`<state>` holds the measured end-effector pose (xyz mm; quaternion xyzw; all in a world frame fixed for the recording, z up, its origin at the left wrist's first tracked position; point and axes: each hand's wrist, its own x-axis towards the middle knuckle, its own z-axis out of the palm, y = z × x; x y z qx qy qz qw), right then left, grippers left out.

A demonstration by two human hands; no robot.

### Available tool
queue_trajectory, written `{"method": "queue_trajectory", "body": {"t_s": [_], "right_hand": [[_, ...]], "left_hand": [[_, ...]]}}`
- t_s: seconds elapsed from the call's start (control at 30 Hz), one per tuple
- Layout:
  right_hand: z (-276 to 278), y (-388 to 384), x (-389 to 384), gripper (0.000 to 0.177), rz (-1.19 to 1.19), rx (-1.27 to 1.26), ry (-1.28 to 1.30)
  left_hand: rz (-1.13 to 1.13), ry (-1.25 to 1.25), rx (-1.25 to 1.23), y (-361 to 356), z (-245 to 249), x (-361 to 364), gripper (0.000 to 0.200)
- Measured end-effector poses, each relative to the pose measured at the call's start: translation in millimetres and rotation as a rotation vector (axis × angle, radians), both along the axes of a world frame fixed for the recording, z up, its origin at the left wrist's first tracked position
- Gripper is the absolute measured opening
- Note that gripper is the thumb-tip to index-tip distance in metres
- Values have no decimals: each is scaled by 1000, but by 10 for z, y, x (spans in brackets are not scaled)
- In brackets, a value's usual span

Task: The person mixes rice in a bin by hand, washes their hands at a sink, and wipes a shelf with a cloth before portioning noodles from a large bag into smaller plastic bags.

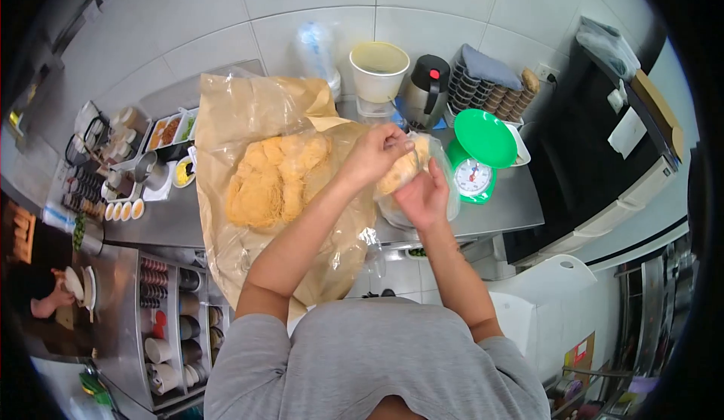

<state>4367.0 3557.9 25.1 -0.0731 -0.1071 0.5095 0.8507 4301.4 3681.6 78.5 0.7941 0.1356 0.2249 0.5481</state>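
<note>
Between my two hands is a small clear plastic bag of yellow noodles, held above the counter. My left hand pinches its upper part with bent fingers. From below and the right, my right hand cradles the bag, thumb raised; some of its fingers are hidden. Translucent plastic shows behind my right hand. To the left, a large heap of thin yellow noodles lies on brown paper lined with clear plastic. A green dial scale stands just right of my right hand.
Behind my hands stand a whitish bucket and a steel jug. Stacked dark bowls with a grey cloth are farther right. Food trays and small cups line the left counter. Another person's hand holds a dish at far left.
</note>
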Motion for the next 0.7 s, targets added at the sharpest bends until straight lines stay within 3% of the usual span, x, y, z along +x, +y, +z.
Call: {"method": "queue_trajectory", "body": {"t_s": [0.07,0.17,0.27,0.37,0.47,0.57,0.67,0.7], "right_hand": [[-151,86,-26,32,-9,-10,82],[-300,173,14,33,-64,-19,-8],[-227,201,-38,34,-167,-129,-137],[-244,239,-115,35,-259,-153,-282],[-100,239,-257,49,-131,-32,-183],[27,176,-264,67,72,260,-105],[84,200,-220,74,253,362,-199],[87,209,-224,72,214,308,-250]], "left_hand": [[-19,48,-32,19,115,-73,18],[327,-193,569,83,-16,-151,15],[481,-375,725,-99,108,-398,19],[260,-203,697,-350,-102,-435,29],[370,-104,718,-425,-143,-391,40],[309,-173,720,-363,-160,-436,49],[252,-294,639,-387,-333,-386,46],[238,-294,540,-411,-328,-401,42]]}}
